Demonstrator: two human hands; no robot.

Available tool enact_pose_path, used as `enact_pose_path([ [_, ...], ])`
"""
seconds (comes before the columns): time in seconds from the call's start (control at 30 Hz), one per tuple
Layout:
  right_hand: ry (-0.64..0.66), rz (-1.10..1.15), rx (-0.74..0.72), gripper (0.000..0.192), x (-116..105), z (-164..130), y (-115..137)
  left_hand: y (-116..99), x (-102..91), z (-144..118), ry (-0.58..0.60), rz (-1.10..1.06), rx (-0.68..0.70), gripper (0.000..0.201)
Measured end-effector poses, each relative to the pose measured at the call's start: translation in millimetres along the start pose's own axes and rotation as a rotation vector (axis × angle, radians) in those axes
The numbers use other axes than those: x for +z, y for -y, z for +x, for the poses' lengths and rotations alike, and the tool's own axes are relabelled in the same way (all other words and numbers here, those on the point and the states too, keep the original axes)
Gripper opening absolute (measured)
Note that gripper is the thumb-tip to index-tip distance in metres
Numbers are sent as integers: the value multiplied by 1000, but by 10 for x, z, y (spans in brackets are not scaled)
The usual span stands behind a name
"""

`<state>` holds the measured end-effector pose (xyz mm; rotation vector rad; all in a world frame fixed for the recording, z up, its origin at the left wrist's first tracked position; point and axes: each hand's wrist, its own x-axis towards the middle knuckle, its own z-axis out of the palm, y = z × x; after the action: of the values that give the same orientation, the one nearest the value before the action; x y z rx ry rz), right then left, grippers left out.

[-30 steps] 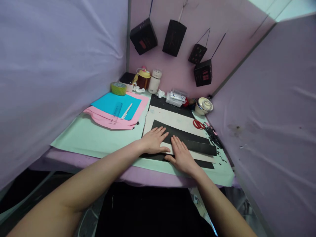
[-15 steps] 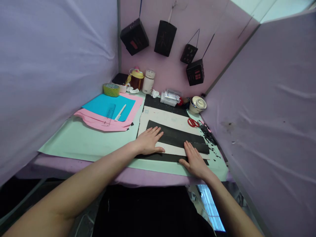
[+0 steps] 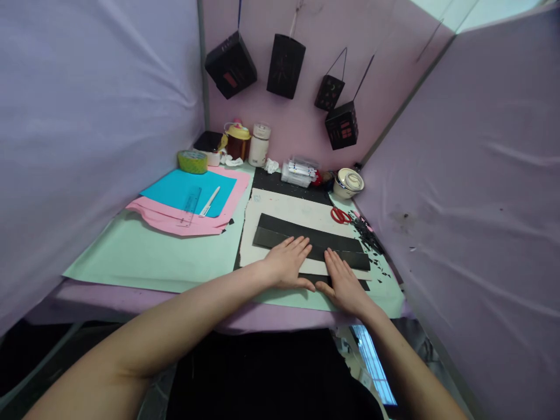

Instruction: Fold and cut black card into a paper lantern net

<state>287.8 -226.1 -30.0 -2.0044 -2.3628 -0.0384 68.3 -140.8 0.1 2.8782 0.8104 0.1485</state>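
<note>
The left hand [image 3: 289,261] has slid right from near the left end of the creased black paper strip [image 3: 321,235] to its middle, while the right hand [image 3: 343,283] stays near the right part, where it moved half a second ago. The strip's left end is now uncovered, and the thumb tips nearly meet at its near side. Both hands lie flat, neither gripping anything: the left has its fingers slightly spread and thumb out, the right has its fingers closer together. Together they seem to be pressing and smoothing the strip along its lengthwise crease. The strip lies on a white board [image 3: 301,207] on the tabletop [image 3: 166,256], with red-handled scissors [image 3: 340,215] just beyond its right end and black paper scraps [image 3: 367,233] beside it.

Containers line the back: a clear plastic case [image 3: 295,180] carries white pens [image 3: 301,169]; right of it, a cream bowl [image 3: 343,191] has a round lid-like piece at its mouth, its contents hidden. To the left, a yellow-lidded jug [image 3: 237,147] shows a dark amber body; whether that is liquid is unclear. The white bottle [image 3: 259,149] beside it is opaque.
</note>
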Motion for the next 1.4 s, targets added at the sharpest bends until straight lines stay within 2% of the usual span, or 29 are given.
enact_pose_path([
  [0.23,-7,40,13,83,-78,25,31,-37,83,52,29,-49,10,110],
  [0.47,-104,1,-50,61,-208,5,133,-24,119,49,-16,-62,20,111],
  [0.7,-104,4,-108,49,-245,41,136,-25,111,55,9,-66,12,112],
  [0.8,-156,63,-106,47,-210,34,107,-15,130,52,-4,-70,13,112],
  [0.97,-235,122,-62,45,-118,-3,51,1,159,60,-14,-89,16,108],
  [1.17,-235,116,-73,50,-158,27,112,3,118,62,20,-115,23,105],
  [1.3,-181,99,-116,56,-144,39,197,-1,111,58,-2,-95,27,104],
  [1.4,-177,88,-60,55,-93,19,199,1,125,59,-14,-93,22,103],
])
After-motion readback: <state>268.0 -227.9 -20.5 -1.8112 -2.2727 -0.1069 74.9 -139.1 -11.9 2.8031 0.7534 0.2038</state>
